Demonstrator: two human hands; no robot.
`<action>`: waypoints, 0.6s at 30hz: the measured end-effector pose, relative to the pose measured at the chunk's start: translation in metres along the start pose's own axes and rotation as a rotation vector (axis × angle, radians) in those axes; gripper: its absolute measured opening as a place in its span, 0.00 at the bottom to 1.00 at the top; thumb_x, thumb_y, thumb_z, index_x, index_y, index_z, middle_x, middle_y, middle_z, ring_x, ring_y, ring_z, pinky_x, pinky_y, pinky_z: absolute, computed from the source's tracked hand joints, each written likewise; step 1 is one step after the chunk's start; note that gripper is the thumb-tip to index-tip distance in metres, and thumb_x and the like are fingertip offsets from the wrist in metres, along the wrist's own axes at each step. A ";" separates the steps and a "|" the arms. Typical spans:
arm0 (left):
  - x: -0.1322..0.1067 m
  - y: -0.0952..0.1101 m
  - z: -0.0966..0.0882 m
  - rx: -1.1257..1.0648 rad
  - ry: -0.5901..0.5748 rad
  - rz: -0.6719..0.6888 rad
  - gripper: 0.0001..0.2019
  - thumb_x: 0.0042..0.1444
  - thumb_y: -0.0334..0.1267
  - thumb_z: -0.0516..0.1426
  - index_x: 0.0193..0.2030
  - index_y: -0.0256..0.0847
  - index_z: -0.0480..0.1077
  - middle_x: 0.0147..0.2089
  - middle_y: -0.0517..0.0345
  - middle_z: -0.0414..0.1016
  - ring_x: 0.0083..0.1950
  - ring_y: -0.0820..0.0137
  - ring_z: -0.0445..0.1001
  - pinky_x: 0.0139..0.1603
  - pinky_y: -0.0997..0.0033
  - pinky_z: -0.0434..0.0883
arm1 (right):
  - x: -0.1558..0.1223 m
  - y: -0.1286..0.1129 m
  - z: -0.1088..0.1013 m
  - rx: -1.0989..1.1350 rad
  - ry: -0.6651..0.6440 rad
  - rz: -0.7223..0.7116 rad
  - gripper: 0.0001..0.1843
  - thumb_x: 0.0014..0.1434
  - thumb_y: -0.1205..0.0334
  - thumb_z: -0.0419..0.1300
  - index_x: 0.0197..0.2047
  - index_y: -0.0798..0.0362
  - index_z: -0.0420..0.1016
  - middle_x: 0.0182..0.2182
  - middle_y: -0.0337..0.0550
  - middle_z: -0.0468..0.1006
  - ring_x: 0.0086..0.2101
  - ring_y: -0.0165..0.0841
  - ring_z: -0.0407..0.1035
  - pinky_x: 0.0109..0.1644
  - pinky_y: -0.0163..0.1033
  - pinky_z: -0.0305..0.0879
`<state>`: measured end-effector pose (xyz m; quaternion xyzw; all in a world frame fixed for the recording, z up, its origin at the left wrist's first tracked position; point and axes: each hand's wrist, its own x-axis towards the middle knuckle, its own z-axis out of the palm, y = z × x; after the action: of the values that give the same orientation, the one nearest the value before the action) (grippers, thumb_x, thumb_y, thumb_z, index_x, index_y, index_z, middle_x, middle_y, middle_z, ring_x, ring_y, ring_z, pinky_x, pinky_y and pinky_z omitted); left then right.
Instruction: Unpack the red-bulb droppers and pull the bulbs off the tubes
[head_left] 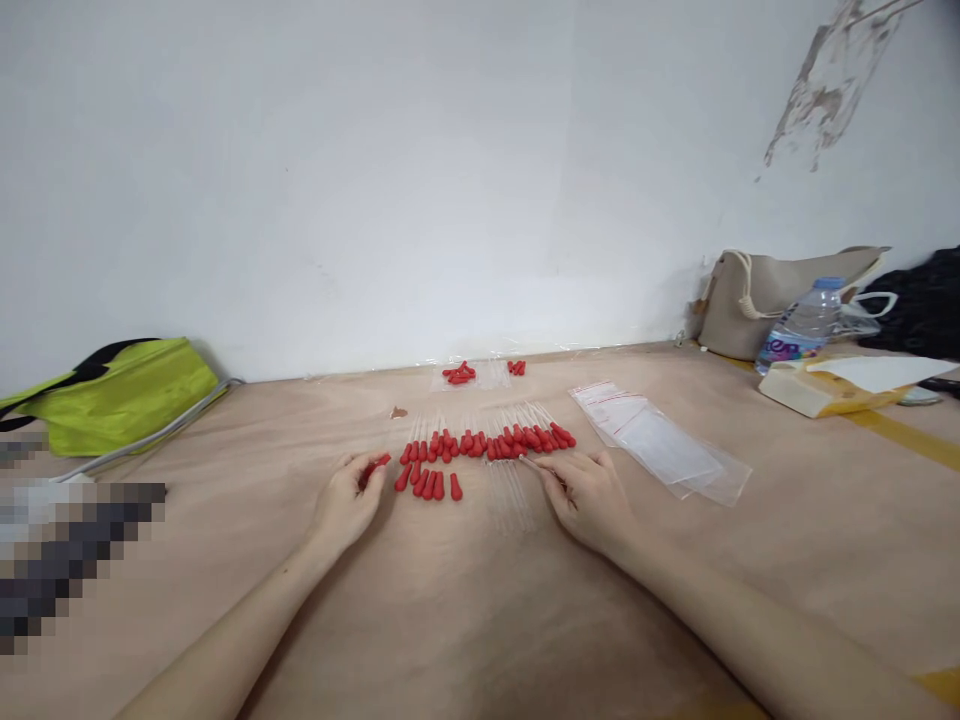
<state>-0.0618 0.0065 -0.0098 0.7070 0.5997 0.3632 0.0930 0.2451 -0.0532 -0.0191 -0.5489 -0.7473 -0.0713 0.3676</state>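
Observation:
My left hand (351, 500) is closed on a red rubber dropper bulb (383, 460), whose tip sticks out past the fingers. Just right of it lie several loose red bulbs (438, 486). The fingers of my right hand (589, 497) pinch a thin clear glass tube (529, 462), its end pointing left. Beside that hand, several bare glass tubes (511, 500) lie side by side on the brown covering. Beyond both hands stretches a row of droppers (517, 440), red bulbs toward me and clear stems pointing at the wall.
More red bulbs (460, 374) lie on clear plastic near the wall. Clear zip bags (660, 445) are spread to the right. A water bottle (802, 325) and a beige bag (765, 290) stand at the back right; a yellow-green bag (127, 390) lies at the left.

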 end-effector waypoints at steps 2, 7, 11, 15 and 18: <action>0.001 -0.003 0.000 0.006 -0.058 -0.027 0.16 0.51 0.44 0.50 0.43 0.39 0.68 0.31 0.58 0.72 0.28 0.71 0.70 0.30 0.71 0.67 | -0.001 0.002 0.002 -0.013 0.004 -0.009 0.12 0.58 0.66 0.49 0.38 0.50 0.74 0.32 0.39 0.77 0.34 0.29 0.68 0.39 0.37 0.47; -0.001 -0.002 0.004 -0.030 -0.053 -0.039 0.12 0.48 0.45 0.53 0.36 0.39 0.65 0.28 0.60 0.71 0.27 0.71 0.69 0.29 0.73 0.66 | -0.001 0.002 0.008 -0.089 -0.031 -0.033 0.13 0.57 0.68 0.49 0.38 0.51 0.74 0.29 0.41 0.77 0.31 0.30 0.68 0.38 0.38 0.46; 0.000 0.001 0.006 -0.091 0.051 -0.015 0.13 0.48 0.46 0.54 0.36 0.39 0.64 0.29 0.59 0.70 0.28 0.72 0.69 0.29 0.73 0.67 | 0.000 -0.004 0.010 -0.142 -0.069 -0.027 0.14 0.57 0.68 0.48 0.40 0.51 0.73 0.30 0.42 0.77 0.32 0.30 0.68 0.38 0.38 0.46; -0.003 0.007 0.009 -0.126 0.053 0.017 0.12 0.49 0.47 0.54 0.34 0.40 0.64 0.28 0.60 0.69 0.28 0.72 0.68 0.29 0.74 0.67 | -0.001 -0.010 0.010 -0.117 -0.130 0.001 0.13 0.58 0.65 0.48 0.41 0.51 0.72 0.31 0.42 0.76 0.32 0.30 0.68 0.38 0.37 0.48; -0.006 0.015 0.012 -0.093 0.034 0.038 0.12 0.50 0.47 0.54 0.33 0.40 0.65 0.28 0.60 0.69 0.27 0.73 0.68 0.29 0.74 0.67 | -0.002 -0.014 0.011 -0.078 -0.167 0.037 0.14 0.57 0.65 0.48 0.43 0.50 0.71 0.32 0.41 0.76 0.33 0.30 0.68 0.38 0.37 0.49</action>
<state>-0.0427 0.0007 -0.0120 0.7068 0.5700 0.4046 0.1087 0.2283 -0.0544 -0.0236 -0.5806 -0.7618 -0.0473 0.2836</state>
